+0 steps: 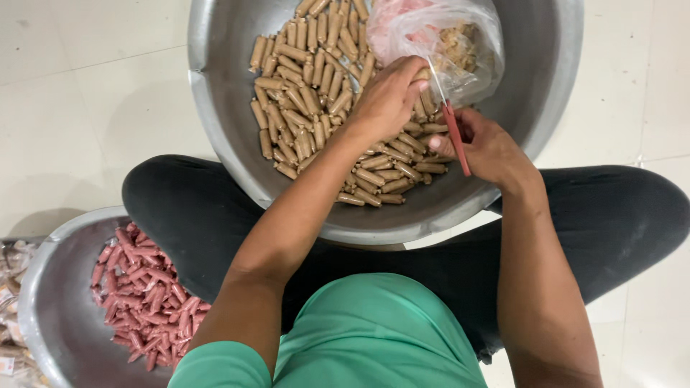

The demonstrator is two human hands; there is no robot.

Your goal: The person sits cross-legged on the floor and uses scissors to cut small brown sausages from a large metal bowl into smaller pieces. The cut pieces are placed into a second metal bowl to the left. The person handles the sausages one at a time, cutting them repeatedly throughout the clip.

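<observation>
A large metal basin rests on my crossed legs and holds several unwrapped tan sausages. My left hand reaches over them and pinches a small sausage at the mouth of a clear plastic bag lying in the basin. My right hand grips red-handled scissors, whose blades point up at what the left hand holds. The cut itself is hidden by my fingers.
A second metal basin at my lower left holds several red-wrapped sausages. More clear packets lie at the far left edge. White tiled floor surrounds me; my black trousers and green shirt fill the foreground.
</observation>
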